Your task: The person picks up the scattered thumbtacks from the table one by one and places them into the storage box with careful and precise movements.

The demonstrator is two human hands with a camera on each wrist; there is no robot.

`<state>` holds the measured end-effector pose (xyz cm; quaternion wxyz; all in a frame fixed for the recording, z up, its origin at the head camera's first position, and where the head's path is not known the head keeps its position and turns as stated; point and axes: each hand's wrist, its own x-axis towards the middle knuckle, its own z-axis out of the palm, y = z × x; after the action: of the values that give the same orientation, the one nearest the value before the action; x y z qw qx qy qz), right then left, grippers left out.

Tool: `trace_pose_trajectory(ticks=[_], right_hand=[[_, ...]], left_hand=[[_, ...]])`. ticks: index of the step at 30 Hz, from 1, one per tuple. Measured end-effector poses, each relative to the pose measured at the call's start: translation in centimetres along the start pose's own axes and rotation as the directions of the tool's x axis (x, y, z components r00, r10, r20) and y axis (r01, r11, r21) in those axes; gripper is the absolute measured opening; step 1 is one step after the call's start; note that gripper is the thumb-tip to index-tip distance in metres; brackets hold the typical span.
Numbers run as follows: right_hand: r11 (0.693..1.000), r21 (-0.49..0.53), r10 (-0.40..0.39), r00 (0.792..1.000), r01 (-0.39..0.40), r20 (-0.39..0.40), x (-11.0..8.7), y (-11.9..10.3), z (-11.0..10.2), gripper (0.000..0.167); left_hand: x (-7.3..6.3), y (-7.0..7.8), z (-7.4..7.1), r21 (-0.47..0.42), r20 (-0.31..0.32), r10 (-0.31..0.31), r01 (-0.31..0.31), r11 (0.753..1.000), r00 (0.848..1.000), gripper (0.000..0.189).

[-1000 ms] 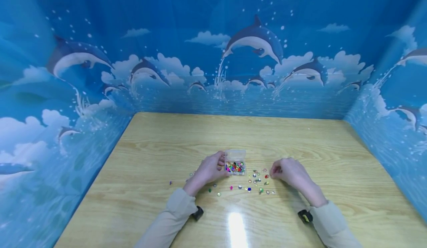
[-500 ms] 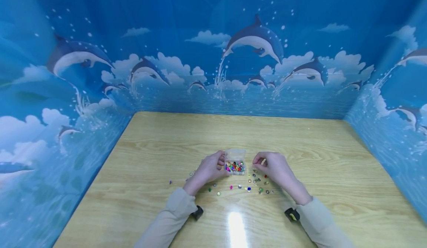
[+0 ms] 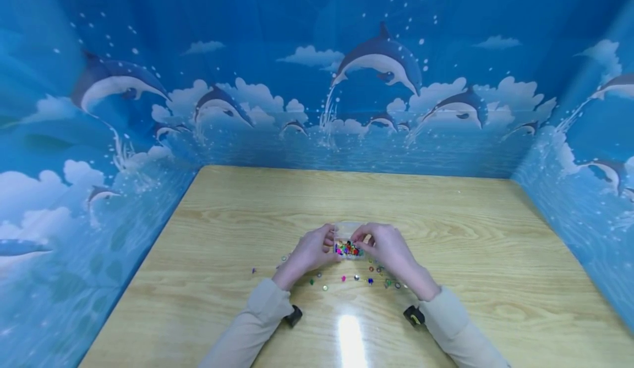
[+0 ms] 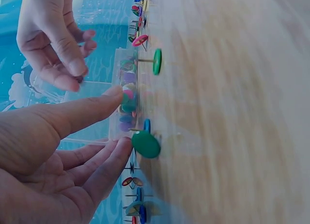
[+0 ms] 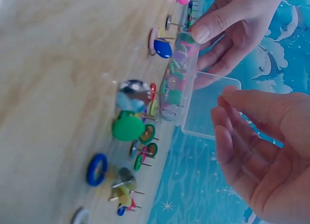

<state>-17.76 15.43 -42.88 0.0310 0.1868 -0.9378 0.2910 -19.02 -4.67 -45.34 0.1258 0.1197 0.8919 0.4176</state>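
A small clear plastic box (image 3: 345,228) with its lid raised sits on the table, filled with thumbtacks of many colours. My left hand (image 3: 310,251) grips the box at its left side, thumb at the front and fingers behind. Over the box's right part is my right hand (image 3: 390,251), thumb and forefinger together. The left wrist view shows a tiny dark thumbtack (image 4: 80,80) at those fingertips, its shape mostly hidden. A green thumbtack (image 4: 146,144) lies close to the left hand's fingertips. In the right wrist view, the clear lid (image 5: 206,105) stands behind the right fingertips.
Loose thumbtacks lie in front of the box and to its right, among them a blue one (image 3: 370,281) and a pink one (image 3: 343,278). A purple one (image 3: 254,270) lies far left. Dolphin-printed blue cloth (image 3: 317,148) surrounds the wooden table (image 3: 247,197).
My right hand has moved left from the loose thumbtacks on the right to above the open box. My left hand has kept its place on the box.
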Motion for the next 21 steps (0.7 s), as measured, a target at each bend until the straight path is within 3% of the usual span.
trace_pose_trajectory(ticks=[6,12,21], right_hand=[[0.999,-0.029,0.026,0.999,-0.025,0.021,-0.4,0.3,-0.4,0.017],[0.996,-0.076,0.040,0.999,-0.039,0.010,-1.5,1.4,-2.4,0.012],[0.991,-0.134,-0.006,0.992,0.024,0.130,-4.8,4.2,-4.9,0.011]], left_hand=[[0.0,0.1,0.0,-0.003,-0.003,-0.005,0.005,1.000,1.000,0.072],[0.0,0.1,0.1,-0.017,-0.004,-0.006,0.006,1.000,1.000,0.071],[-0.1,0.2,0.1,-0.009,-0.010,-0.018,0.018,1.000,1.000,0.071]])
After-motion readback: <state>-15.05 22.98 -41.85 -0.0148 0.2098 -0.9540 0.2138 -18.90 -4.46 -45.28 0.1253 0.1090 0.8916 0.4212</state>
